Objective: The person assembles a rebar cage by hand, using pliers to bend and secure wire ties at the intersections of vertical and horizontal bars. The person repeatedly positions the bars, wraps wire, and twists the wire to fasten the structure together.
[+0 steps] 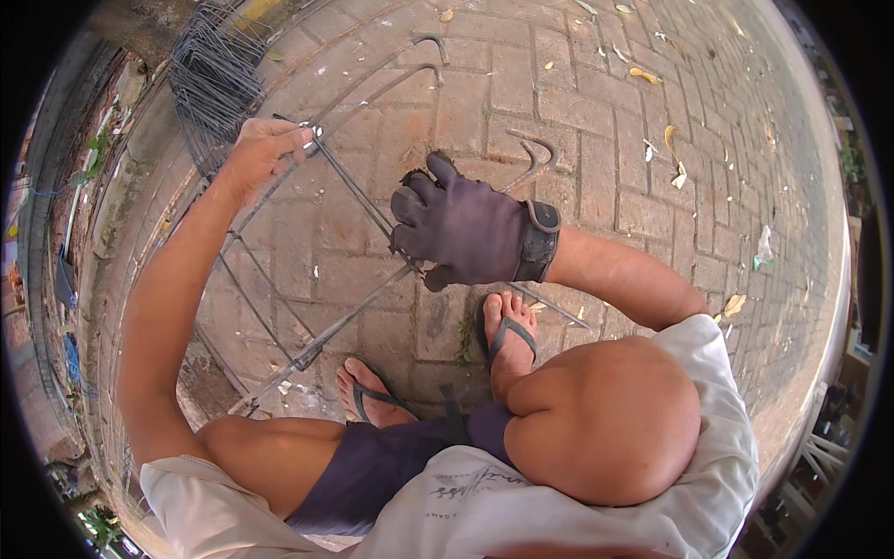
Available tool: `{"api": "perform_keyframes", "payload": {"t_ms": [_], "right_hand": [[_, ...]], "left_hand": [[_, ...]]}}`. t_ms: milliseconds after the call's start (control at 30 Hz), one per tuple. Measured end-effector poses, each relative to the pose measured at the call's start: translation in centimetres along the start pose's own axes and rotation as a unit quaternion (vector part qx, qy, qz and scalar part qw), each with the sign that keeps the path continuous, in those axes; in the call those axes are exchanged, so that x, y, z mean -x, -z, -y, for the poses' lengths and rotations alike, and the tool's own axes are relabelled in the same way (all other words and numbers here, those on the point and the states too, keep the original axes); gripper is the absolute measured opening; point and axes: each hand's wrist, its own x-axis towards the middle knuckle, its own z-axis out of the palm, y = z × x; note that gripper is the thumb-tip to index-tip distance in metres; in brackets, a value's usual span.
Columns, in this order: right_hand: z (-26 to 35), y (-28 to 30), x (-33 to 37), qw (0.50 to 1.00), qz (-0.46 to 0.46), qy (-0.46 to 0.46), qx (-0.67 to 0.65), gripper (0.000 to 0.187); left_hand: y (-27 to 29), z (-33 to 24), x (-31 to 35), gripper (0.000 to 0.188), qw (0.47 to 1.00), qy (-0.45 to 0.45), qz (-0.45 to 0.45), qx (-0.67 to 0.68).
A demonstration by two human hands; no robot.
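Observation:
A frame of thin steel bars and square bent-bar stirrups stands over the paving in front of me. My bare left hand point(261, 156) is closed, pinching the upper left corner of a steel stirrup point(352, 186) where it meets a long bar with a hooked end point(396, 81). My right hand point(470, 222), in a dark worn glove, has its fingers curled round the opposite corner of the same stirrup. The palm side is hidden, so the exact grip does not show. Another stirrup point(261, 298) crosses the bars nearer my left leg.
A bundle of stacked dark stirrups point(219, 74) lies at the far left beside a kerb. More hooked bar ends point(537, 154) stick out past my right hand. My sandalled feet point(510, 326) rest close to the bars. Dry leaves point(644, 75) are scattered over the brick paving.

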Motion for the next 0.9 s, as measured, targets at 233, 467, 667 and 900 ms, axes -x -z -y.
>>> {"api": "perform_keyframes", "payload": {"t_ms": [233, 467, 667, 900], "right_hand": [[3.0, -6.4, 3.1, 0.921, -0.331, 0.036, 0.201, 0.041], [6.3, -16.5, 6.8, 0.996, 0.080, 0.039, 0.001, 0.042], [5.8, -19.2, 7.0, 0.991, 0.052, -0.120, -0.010, 0.038], [4.8, -7.9, 10.5, 0.871, -0.003, -0.260, -0.416, 0.020]], "left_hand": [[-0.2, -0.1, -0.1, 0.031, 1.000, -0.008, 0.009, -0.003], [-0.2, -0.5, 0.2, 0.032, 1.000, 0.000, -0.009, -0.022], [0.1, -0.2, 0.2, 0.029, 1.000, -0.011, 0.009, 0.020], [0.0, 0.3, 0.3, 0.021, 0.995, -0.034, -0.013, 0.090]]}}
